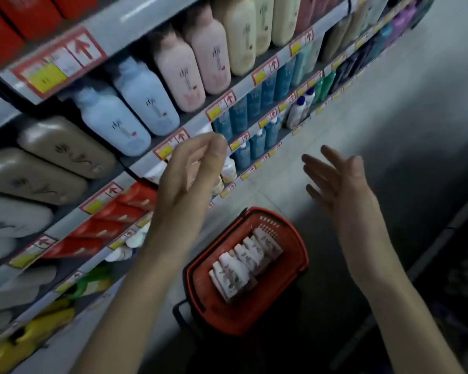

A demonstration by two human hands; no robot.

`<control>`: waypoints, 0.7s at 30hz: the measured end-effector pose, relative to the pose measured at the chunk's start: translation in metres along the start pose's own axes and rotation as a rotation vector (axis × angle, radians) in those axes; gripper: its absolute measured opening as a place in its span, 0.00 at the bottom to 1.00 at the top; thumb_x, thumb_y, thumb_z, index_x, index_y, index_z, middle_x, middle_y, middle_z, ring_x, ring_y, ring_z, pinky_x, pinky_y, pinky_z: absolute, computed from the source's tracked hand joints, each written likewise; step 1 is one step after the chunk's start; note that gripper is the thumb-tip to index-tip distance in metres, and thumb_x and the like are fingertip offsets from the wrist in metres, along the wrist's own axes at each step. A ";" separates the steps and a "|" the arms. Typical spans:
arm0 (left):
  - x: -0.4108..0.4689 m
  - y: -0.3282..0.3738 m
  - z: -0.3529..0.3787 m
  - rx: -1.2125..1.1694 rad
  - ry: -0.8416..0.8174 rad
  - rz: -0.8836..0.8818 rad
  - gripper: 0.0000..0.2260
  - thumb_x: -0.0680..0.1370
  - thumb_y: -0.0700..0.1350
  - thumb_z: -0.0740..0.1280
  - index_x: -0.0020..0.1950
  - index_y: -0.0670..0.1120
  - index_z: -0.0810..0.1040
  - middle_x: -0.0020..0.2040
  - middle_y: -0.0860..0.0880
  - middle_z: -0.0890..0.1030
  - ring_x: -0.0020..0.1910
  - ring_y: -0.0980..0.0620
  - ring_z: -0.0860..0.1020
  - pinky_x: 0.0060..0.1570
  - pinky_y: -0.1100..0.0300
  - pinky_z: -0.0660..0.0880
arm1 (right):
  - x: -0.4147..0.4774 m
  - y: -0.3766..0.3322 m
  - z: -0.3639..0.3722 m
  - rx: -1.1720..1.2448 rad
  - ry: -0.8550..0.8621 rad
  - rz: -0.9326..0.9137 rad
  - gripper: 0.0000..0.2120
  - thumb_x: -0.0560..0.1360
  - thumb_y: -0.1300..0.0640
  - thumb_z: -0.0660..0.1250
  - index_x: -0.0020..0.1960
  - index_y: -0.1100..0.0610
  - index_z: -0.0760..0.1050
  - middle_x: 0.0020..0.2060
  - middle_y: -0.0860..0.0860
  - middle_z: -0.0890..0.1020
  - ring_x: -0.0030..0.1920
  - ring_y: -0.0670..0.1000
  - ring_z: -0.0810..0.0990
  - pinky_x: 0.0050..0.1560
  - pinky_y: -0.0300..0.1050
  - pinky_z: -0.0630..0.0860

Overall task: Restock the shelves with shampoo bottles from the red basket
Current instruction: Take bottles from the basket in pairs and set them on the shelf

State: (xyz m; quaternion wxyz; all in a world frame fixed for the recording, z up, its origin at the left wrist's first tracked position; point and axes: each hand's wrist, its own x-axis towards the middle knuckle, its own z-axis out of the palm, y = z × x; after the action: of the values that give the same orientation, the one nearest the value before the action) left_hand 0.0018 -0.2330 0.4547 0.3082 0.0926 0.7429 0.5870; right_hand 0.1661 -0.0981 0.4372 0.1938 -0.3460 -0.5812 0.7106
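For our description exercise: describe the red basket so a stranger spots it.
Beside the tall shelving, look down at the grey floor. The red basket stands there, holding a row of white bottles. The only other red things, red packs, sit up on the shelves.

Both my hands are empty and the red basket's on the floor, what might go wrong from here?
1. The red basket sits on the floor close to the shelves, so a step could kick it.
2. The blue bottles and pink bottles stand tightly packed; pushing in the white bottles from the basket may topple some.
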 end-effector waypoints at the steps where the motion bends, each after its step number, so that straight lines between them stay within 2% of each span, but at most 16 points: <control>1: 0.007 -0.011 0.003 0.000 0.003 -0.024 0.23 0.62 0.74 0.62 0.48 0.63 0.79 0.46 0.69 0.83 0.58 0.62 0.80 0.58 0.52 0.77 | 0.004 0.014 -0.004 -0.009 0.007 0.007 0.48 0.55 0.17 0.63 0.66 0.43 0.71 0.63 0.45 0.81 0.66 0.42 0.77 0.71 0.50 0.69; 3: 0.019 -0.045 0.013 0.015 0.032 -0.039 0.22 0.64 0.74 0.62 0.49 0.62 0.78 0.46 0.69 0.83 0.56 0.64 0.81 0.56 0.55 0.79 | 0.010 0.046 -0.011 -0.022 0.011 0.057 0.48 0.55 0.17 0.63 0.66 0.44 0.72 0.63 0.45 0.81 0.66 0.42 0.77 0.69 0.48 0.70; 4: 0.024 -0.063 0.019 0.022 0.034 -0.042 0.19 0.69 0.73 0.62 0.49 0.62 0.78 0.46 0.68 0.84 0.56 0.64 0.81 0.55 0.57 0.79 | 0.012 0.062 -0.014 -0.027 0.012 0.082 0.47 0.55 0.17 0.63 0.66 0.44 0.72 0.63 0.45 0.81 0.66 0.42 0.77 0.69 0.48 0.70; 6: 0.032 -0.095 0.024 0.041 0.058 -0.105 0.10 0.79 0.62 0.59 0.50 0.61 0.77 0.44 0.68 0.84 0.57 0.63 0.81 0.56 0.55 0.79 | 0.012 0.090 -0.020 -0.061 0.012 0.106 0.45 0.57 0.18 0.63 0.67 0.42 0.71 0.63 0.43 0.81 0.66 0.42 0.76 0.70 0.50 0.70; 7: 0.039 -0.110 0.025 0.052 0.061 -0.155 0.10 0.78 0.59 0.57 0.49 0.61 0.77 0.43 0.68 0.84 0.55 0.64 0.81 0.58 0.52 0.79 | 0.011 0.104 -0.023 -0.079 -0.003 0.109 0.43 0.59 0.18 0.62 0.67 0.41 0.71 0.63 0.42 0.80 0.66 0.41 0.76 0.70 0.51 0.69; 10: 0.051 -0.157 0.022 0.037 0.027 -0.251 0.16 0.66 0.67 0.61 0.48 0.63 0.79 0.48 0.67 0.84 0.54 0.65 0.81 0.60 0.48 0.78 | 0.011 0.145 -0.029 -0.102 -0.054 0.146 0.40 0.64 0.20 0.61 0.70 0.40 0.69 0.65 0.40 0.79 0.67 0.41 0.75 0.71 0.53 0.68; 12: 0.043 -0.186 0.024 0.015 0.018 -0.246 0.28 0.58 0.79 0.67 0.50 0.65 0.79 0.55 0.65 0.83 0.60 0.63 0.80 0.59 0.50 0.77 | 0.013 0.172 -0.031 -0.115 -0.064 0.188 0.38 0.67 0.22 0.60 0.71 0.40 0.69 0.66 0.39 0.78 0.68 0.40 0.75 0.71 0.51 0.68; 14: 0.037 -0.211 0.025 0.009 -0.005 -0.203 0.35 0.52 0.83 0.66 0.53 0.66 0.78 0.59 0.64 0.82 0.62 0.62 0.79 0.58 0.52 0.76 | 0.017 0.197 -0.031 -0.132 -0.045 0.221 0.34 0.70 0.24 0.59 0.71 0.39 0.70 0.66 0.40 0.78 0.68 0.41 0.75 0.71 0.52 0.68; 16: 0.045 -0.237 0.028 -0.002 0.003 -0.267 0.37 0.49 0.84 0.65 0.51 0.66 0.79 0.57 0.64 0.83 0.60 0.62 0.80 0.60 0.50 0.77 | 0.021 0.223 -0.031 -0.113 -0.026 0.255 0.29 0.73 0.28 0.59 0.69 0.40 0.72 0.65 0.41 0.79 0.67 0.42 0.76 0.71 0.52 0.68; 19: 0.064 -0.278 0.035 0.007 0.016 -0.382 0.35 0.45 0.85 0.63 0.45 0.70 0.81 0.53 0.66 0.84 0.52 0.64 0.83 0.62 0.45 0.76 | 0.032 0.264 -0.032 -0.073 0.003 0.307 0.26 0.74 0.30 0.58 0.65 0.41 0.75 0.63 0.43 0.81 0.65 0.43 0.78 0.70 0.52 0.69; 21: 0.072 -0.305 0.040 0.032 -0.021 -0.413 0.33 0.46 0.86 0.62 0.44 0.73 0.80 0.55 0.66 0.83 0.54 0.63 0.82 0.64 0.43 0.74 | 0.037 0.290 -0.035 -0.087 0.011 0.349 0.24 0.75 0.30 0.56 0.65 0.40 0.75 0.63 0.42 0.81 0.65 0.42 0.78 0.71 0.52 0.68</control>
State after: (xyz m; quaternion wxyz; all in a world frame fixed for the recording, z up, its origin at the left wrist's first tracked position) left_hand 0.0358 -0.2535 0.1414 0.4283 -0.0507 0.7520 0.4985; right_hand 0.2026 -0.1214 0.1459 0.0558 -0.4535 -0.5413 0.7058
